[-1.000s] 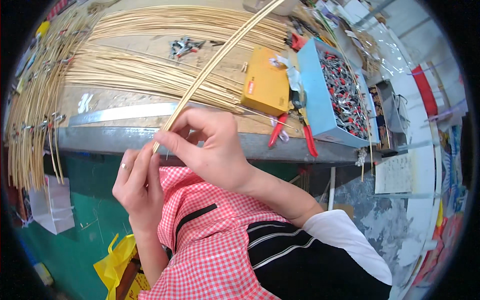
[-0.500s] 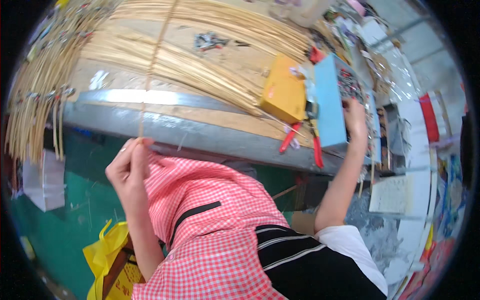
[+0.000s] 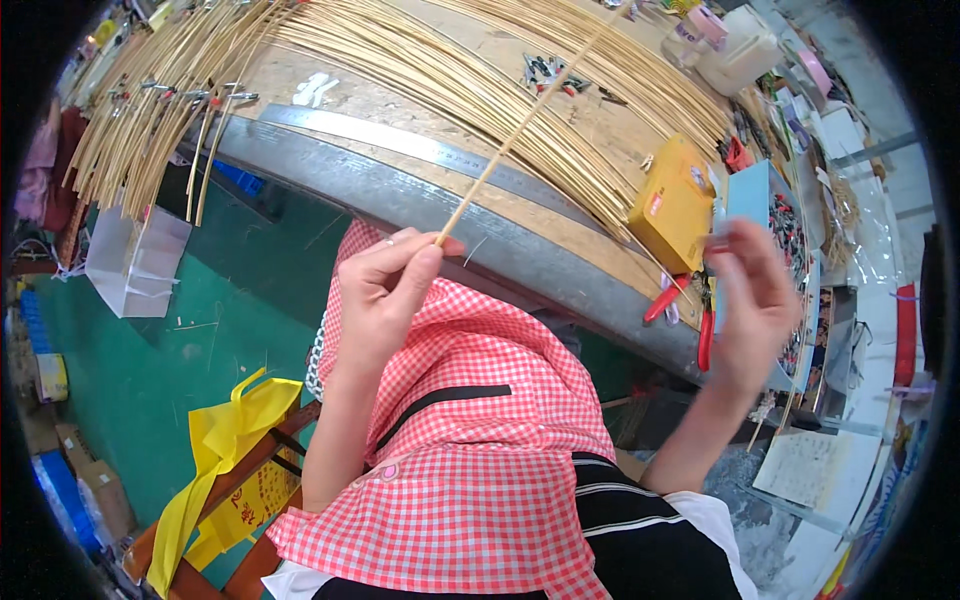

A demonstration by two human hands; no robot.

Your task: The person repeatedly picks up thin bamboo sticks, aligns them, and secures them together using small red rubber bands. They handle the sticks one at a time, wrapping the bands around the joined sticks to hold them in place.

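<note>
My left hand (image 3: 385, 300) pinches the lower end of a long thin bamboo stick (image 3: 520, 130) between thumb and forefinger. The stick slants up and to the right, across the table edge and over the other sticks. My right hand (image 3: 755, 300) is raised in front of the light-blue box (image 3: 748, 190), blurred by motion. Its fingertips are drawn together at a small dark speck that I cannot make out. Inside the blue box are many small dark and red pieces (image 3: 787, 235). Red-handled pliers (image 3: 706, 335) lie beside this hand at the table edge.
Loose bamboo sticks (image 3: 440, 70) cover the table, and a bundle with metal clips (image 3: 165, 95) overhangs its left end. A steel ruler (image 3: 400, 145) lies along the front edge. A yellow box (image 3: 675, 205) stands beside the blue one. A yellow bag (image 3: 215, 435) hangs over a wooden chair at lower left.
My right hand has come out of the blue box and moved toward me. The stick in my left hand has tilted from nearly upright to slanting right. The whole view has shifted.
</note>
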